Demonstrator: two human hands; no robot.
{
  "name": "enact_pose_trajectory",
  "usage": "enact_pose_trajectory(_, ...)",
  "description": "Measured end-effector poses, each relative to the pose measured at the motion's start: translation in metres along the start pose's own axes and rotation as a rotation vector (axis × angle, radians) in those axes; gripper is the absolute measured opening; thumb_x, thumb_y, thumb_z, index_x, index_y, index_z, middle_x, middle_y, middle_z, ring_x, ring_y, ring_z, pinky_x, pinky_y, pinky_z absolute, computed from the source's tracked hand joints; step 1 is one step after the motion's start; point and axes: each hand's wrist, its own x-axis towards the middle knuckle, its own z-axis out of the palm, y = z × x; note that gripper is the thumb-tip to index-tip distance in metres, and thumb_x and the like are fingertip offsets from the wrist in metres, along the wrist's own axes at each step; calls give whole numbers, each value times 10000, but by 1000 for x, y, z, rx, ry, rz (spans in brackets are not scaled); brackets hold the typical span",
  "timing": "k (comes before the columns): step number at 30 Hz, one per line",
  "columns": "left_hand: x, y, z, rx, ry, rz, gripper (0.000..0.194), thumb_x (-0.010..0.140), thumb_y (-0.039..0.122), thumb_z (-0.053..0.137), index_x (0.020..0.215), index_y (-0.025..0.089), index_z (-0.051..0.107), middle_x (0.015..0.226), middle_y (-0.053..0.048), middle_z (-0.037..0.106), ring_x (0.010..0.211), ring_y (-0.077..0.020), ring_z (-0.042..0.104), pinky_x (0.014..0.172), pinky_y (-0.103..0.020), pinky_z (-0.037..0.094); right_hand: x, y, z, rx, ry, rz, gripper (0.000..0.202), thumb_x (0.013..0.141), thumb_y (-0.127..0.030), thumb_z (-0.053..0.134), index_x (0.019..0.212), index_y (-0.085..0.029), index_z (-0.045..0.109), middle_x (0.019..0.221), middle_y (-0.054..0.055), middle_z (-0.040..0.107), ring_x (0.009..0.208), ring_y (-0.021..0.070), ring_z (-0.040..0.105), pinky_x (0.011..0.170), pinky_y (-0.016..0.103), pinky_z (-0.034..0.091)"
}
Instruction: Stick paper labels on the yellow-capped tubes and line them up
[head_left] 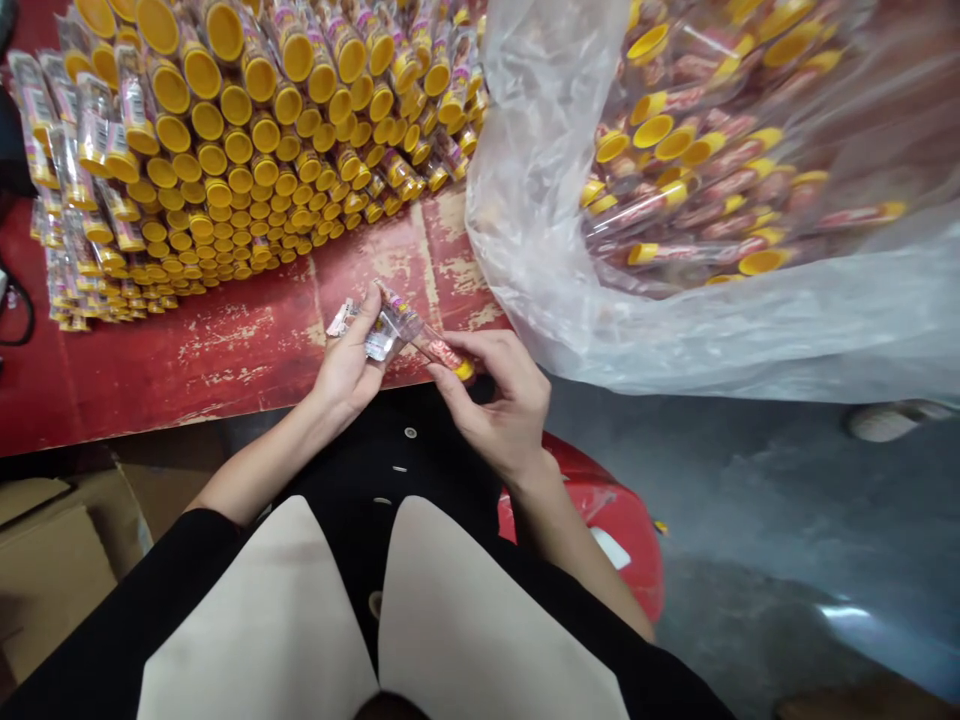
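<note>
Scuffed red table [247,350], grey floor [750,470]

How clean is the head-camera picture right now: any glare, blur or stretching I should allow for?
Head view: bright glare spot on the smooth grey floor; whitish sheen across the translucent plastic bag; softness at right, where the pale shoe looks smeared; apparent wide-angle stretching toward the edges; the slim clear tube with a yellow cap is sharper, its print too small to read.

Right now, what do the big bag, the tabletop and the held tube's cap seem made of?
Bag: probably thin plastic film, cloudy with a sheen; it's translucent and creased. Tabletop: red coating, slightly glossy, worn in pale patches; base unclear. Cap: likely smooth plastic, from its even yellow colour.
</note>
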Motion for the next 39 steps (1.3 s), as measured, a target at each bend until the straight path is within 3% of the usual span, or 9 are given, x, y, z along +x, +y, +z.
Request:
enact_pose_trajectory(4,-7,-4,-4,38,-94,47,150,789,210,776,868,145,667,800,23,702,740,-78,667,882,-265,550,-2,-1,2,-72,37,-39,400,853,-227,709,1241,-313,674,989,61,685,773,167,644,636,320,561)
enact_pose_trajectory(8,-11,-8,-7,139,-180,143,222,727,226,828,828,150,645,828,11,717,767,-94,677,841,-259,557,-4,-5,6,128,86,122,358,845,-274,726,1200,-315,707,979,48,671,721,137,618,560,280,540)
enact_pose_trajectory(10,-11,-9,-9,138,-170,215,258,698,236,852,827,161,641,820,23,709,764,-84,671,811,-225,546,-5,-6,6,293,5,198,441,871,-302,691,1307,-337,641,1085,57,664,830,161,654,630,304,597)
enact_pose_trajectory(13,-10,-7,-10,122,-166,249,285,689,299,861,841,171,656,809,34,701,731,-67,656,782,-200,538,-5,-6,6,421,-86,187,532,912,-276,625,1425,-377,529,1188,60,640,935,180,676,743,356,642)
enact_pose_trajectory(18,-17,-7,-12,181,-236,248,364,625,320,898,899,185,700,845,28,719,757,-86,673,819,-235,560,-2,-6,12,212,83,69,399,909,-203,624,1260,-384,679,1012,40,671,892,180,676,762,377,617)
enact_pose_trajectory(24,-28,-8,-18,263,-292,247,438,634,305,894,1019,199,714,958,-18,747,927,-157,710,886,-283,566,3,-17,21,254,280,61,362,831,-134,719,1088,-386,752,901,13,671,780,166,650,637,333,559)
enact_pose_trajectory(29,-33,-4,-18,246,-272,230,616,619,238,902,1195,262,686,999,4,744,871,-126,698,814,-229,563,8,-23,22,151,301,37,310,864,-175,693,1084,-385,754,930,19,690,833,181,678,739,381,589)
enact_pose_trajectory(34,-31,2,-17,224,-325,244,686,616,248,907,1255,272,660,956,8,743,838,-136,705,779,-244,589,11,-26,27,168,313,29,290,861,-176,700,1065,-371,765,901,16,699,817,167,675,726,363,589)
enact_pose_trajectory(39,-28,21,-14,133,-353,286,633,733,360,833,1312,241,606,1091,-50,750,1030,-209,721,929,-336,580,39,-22,44,345,331,44,187,861,-217,710,1021,-287,776,898,21,673,766,138,659,601,291,549)
